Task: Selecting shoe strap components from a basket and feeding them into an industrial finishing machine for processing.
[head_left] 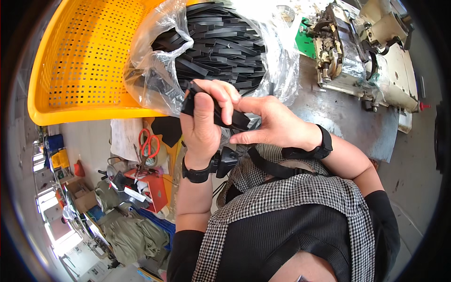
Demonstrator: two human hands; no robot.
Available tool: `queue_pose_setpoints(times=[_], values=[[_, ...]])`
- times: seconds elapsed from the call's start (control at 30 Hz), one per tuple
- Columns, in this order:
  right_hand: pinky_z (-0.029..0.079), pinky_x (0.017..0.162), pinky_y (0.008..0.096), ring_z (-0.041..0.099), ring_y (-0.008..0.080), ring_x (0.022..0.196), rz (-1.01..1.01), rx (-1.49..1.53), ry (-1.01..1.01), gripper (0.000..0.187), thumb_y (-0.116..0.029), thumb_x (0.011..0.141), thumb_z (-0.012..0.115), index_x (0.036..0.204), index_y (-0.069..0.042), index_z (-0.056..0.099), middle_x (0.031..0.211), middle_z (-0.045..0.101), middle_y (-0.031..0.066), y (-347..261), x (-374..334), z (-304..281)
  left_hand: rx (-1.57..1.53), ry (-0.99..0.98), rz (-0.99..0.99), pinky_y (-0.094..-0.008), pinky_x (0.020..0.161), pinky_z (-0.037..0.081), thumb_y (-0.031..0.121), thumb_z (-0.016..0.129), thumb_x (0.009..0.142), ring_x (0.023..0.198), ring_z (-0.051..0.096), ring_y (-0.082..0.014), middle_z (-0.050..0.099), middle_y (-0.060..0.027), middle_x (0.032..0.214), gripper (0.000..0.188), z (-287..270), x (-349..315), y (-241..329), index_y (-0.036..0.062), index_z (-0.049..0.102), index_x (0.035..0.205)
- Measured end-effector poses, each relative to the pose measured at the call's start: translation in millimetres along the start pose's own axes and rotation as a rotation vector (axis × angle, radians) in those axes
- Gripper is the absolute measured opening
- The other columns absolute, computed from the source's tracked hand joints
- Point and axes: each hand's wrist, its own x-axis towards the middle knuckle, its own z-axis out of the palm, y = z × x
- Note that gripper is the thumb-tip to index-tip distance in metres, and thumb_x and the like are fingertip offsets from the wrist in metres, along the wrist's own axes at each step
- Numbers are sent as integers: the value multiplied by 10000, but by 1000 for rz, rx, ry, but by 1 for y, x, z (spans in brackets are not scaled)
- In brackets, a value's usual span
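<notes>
My left hand [204, 117] is closed around a small bundle of flat black strips [240, 121], thumb on one side and fingers wrapped over the other. The bundle slants down to the right. At its right end my right hand [277, 123] curls thumb and forefinger around the strips; the exact contact is partly hidden. Just beyond both hands, a clear plastic bag [282, 61] lies open, full of many more loose black strips [223, 47].
A yellow perforated basket [80, 115] stands at the left, beside the bag. At the right, a sewing-type machine [347, 56] sits on a metal worktop [310, 84]. Orange-handled scissors [149, 144], papers [126, 136] and a red box [155, 188] lie left of my arm.
</notes>
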Motion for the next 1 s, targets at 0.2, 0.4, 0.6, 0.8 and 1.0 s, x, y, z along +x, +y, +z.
queue_pose_setpoints(times=[0.2, 0.4, 0.6, 0.8, 1.0], values=[[500, 704, 372, 601, 324, 751, -106, -153, -11, 378, -188, 698, 758, 982, 3, 597, 816, 595, 158, -10, 6, 5, -246, -31, -32, -281, 506, 410, 249, 555, 962, 521, 409, -107, 406, -2, 596, 231, 2, 2, 21, 42, 458, 928], [498, 745, 384, 591, 320, 862, -375, -332, 215, 464, -82, 623, 707, 1069, -14, 597, 969, 590, 131, -37, 6, 6, 98, 105, 63, -263, 447, 391, 372, 415, 1005, 437, 381, -98, 342, 37, 531, 298, 26, 15, 66, 93, 453, 906], [498, 710, 346, 600, 285, 826, -466, -355, 324, 429, -81, 636, 723, 1044, -15, 608, 961, 591, 123, -50, 1, -1, 421, 67, 193, -321, 510, 502, 438, 396, 989, 468, 483, -137, 423, -3, 551, 380, 42, 21, 84, 84, 439, 856], [490, 596, 295, 612, 232, 647, 43, -106, 120, 415, -151, 740, 762, 1083, -37, 559, 720, 588, 84, -61, -12, -17, 232, 71, 64, -354, 581, 528, 439, 419, 980, 506, 506, -152, 439, -11, 560, 387, 35, 27, 68, 88, 443, 819], [480, 620, 359, 577, 267, 743, -118, -328, 252, 446, -144, 696, 766, 1063, -48, 531, 994, 525, 123, -35, -9, -2, -230, 107, -71, -350, 514, 496, 210, 568, 956, 451, 521, -163, 464, -19, 517, 190, 36, 28, 42, 31, 504, 951]])
